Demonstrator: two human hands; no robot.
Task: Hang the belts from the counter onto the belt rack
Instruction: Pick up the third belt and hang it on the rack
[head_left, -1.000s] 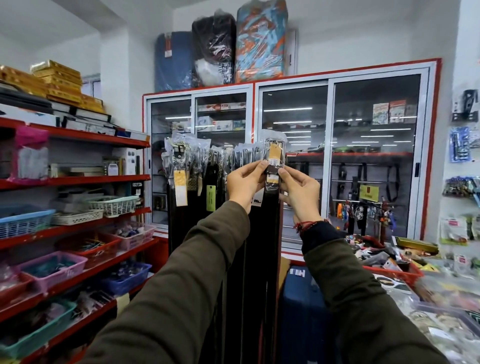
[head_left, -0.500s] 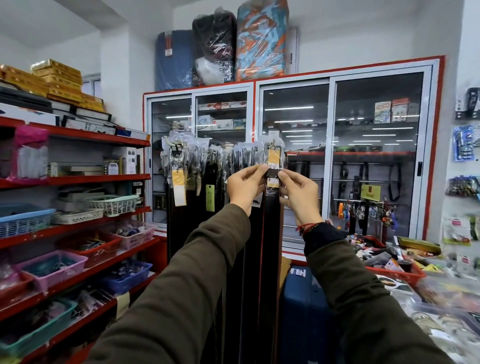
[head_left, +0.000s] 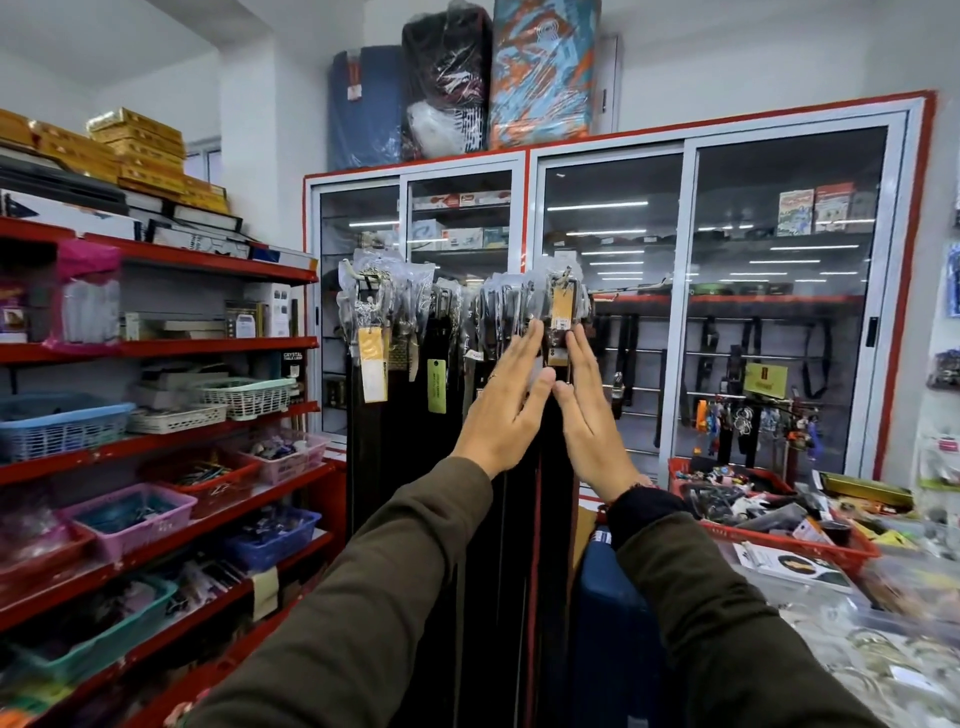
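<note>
The belt rack (head_left: 457, 291) is standing at the centre of the view, loaded with black belts hanging full length, their bagged buckles bunched along the top. The rightmost belt (head_left: 558, 395), with a yellow tag at its buckle, is now hanging from the rack on its own weight. Half a second ago both hands were pinching its buckle end at the top; they are now letting go and drawing back. In the inspector's judgement, this belt is hung and the step is complete; the person is likely turning next to the surface (head_left: 831, 597) at 4 o'clock, though any belts remaining there cannot be picked out among the clutter.

The left hand (head_left: 506, 405) is reaching up from 7 o'clock, palm flat toward the belts, fingers straight and spread, its grip apart and holding nothing. The right hand (head_left: 587, 410) is mirroring it from 5 o'clock, fingers extended upward, its grip likewise apart and empty. The two thumbs are nearly meeting just below the yellow tag, and the fingertips are lying close to or lightly against the strap.
</note>
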